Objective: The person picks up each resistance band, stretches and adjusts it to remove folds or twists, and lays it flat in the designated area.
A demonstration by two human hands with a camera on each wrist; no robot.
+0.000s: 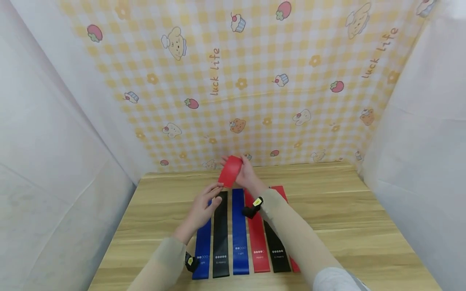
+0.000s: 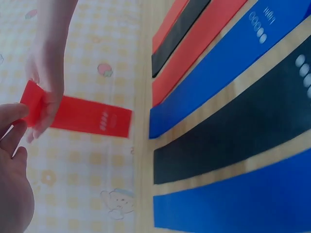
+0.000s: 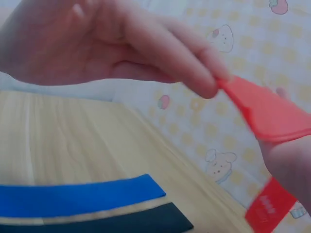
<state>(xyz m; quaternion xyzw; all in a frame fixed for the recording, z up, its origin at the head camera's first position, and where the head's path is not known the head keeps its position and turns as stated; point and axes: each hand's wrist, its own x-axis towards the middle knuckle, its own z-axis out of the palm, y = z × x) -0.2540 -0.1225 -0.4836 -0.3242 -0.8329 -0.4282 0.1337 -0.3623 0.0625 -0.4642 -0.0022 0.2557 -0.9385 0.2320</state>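
Note:
Both hands hold up a red resistance band (image 1: 230, 171) above the table's far edge. My left hand (image 1: 201, 208) pinches its near end between thumb and fingertips, a grip that also shows in the left wrist view. Over my right hand (image 1: 248, 176) the band is draped, passing across the palm with the fingers extended. In the left wrist view the printed end of the red band (image 2: 92, 116) hangs past the right hand (image 2: 46, 73). The right wrist view shows the left hand (image 3: 146, 46) stretching the band toward the right hand (image 3: 286, 160).
Flat bands lie side by side on the wooden table (image 1: 327, 210): blue (image 1: 240, 230), black (image 1: 220, 234), red (image 1: 258, 238) and others, with printed dots at their near ends. A checked curtain (image 1: 255, 101) hangs behind, white sheets at both sides.

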